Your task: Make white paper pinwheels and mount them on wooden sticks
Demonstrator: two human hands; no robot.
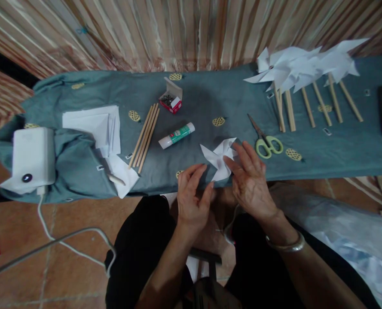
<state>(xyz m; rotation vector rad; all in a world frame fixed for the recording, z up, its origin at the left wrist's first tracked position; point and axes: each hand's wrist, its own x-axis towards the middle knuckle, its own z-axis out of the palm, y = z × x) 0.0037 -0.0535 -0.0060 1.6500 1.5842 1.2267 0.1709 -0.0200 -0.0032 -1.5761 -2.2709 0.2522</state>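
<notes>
A white paper pinwheel [221, 161] lies near the front edge of the cloth-covered table, its blades folded in toward the middle. My right hand [252, 184] has a fingertip pressed on its centre and other fingers over its right blade; the thumb is hidden. My left hand [194, 197] is just left of the pinwheel, thumb and index finger apart by its lower left blades, with nothing between them. Beyond the pinwheel lies a green and white glue stick [177, 135]. Scissors [265, 141] with light green handles rest to the right, blades pointing away.
Several wooden sticks [145, 139] lie left of the glue stick, beside an open red box [171, 101] of small metal pieces. White paper sheets [90, 124] and a white power bank [32, 156] with a cable are farther left. Finished pinwheels on sticks [303, 68] lie at the back right.
</notes>
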